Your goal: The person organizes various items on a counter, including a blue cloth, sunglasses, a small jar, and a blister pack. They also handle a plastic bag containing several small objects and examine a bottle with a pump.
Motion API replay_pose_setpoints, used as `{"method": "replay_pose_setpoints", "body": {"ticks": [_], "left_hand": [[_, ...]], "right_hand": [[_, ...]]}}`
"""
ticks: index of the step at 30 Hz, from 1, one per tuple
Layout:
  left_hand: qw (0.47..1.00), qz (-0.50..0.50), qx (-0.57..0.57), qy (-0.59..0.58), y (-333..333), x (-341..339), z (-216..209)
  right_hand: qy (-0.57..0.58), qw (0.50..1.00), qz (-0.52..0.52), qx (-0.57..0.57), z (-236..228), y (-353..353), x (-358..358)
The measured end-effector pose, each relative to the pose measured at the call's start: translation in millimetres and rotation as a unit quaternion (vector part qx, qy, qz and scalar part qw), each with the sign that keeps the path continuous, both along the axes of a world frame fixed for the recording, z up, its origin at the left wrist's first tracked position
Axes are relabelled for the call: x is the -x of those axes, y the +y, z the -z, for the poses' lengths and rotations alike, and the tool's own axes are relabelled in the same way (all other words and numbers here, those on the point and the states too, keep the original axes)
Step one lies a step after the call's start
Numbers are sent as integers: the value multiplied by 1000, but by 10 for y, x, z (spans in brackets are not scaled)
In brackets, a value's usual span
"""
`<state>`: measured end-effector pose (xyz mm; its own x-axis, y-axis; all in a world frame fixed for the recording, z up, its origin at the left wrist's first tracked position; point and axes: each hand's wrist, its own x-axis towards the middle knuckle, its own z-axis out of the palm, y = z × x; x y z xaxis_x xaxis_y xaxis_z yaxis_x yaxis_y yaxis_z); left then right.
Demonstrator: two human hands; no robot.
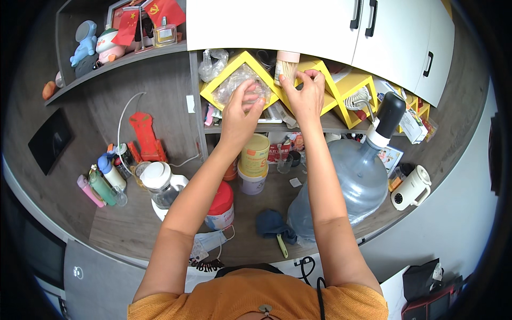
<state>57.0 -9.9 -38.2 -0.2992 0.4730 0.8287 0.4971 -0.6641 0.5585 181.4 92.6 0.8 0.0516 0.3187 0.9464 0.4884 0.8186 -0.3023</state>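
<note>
Both my arms reach up to the shelf under the white cabinets. My right hand (305, 98) has its thumb and fingers at the lower part of a clear jar of toothpicks (287, 68) with a pale pink lid. The jar is upright against the yellow zigzag rack (326, 80). Just left of it, my left hand (241, 113) is raised with fingers loosely bent and apart, and nothing shows in it. Behind those fingers, clear plastic bags (234, 82) fill a diamond-shaped yellow compartment.
Below my arms stand a yellow can (255, 152) on a white tub, a red-lidded tub (221, 205) and a glass pitcher (161, 184). A large blue water bottle (346, 181) with a black pump is at right, beside a cream kettle (410, 188). A dark blue cap (273, 224) lies in front.
</note>
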Motion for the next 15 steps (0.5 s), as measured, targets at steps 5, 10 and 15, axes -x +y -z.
{"method": "replay_pose_setpoints", "body": {"ticks": [5,10,15], "left_hand": [[999,-29,9,23,-68,36,41],[999,-17,26,11,-77,60,112],[999,-6,33,-2,-160,57,165]], "right_hand": [[-10,1000,16,0,-17,-10,18],[-4,1000,8,10,1,-14,39],[20,994,-73,85,47,39,-32]]}}
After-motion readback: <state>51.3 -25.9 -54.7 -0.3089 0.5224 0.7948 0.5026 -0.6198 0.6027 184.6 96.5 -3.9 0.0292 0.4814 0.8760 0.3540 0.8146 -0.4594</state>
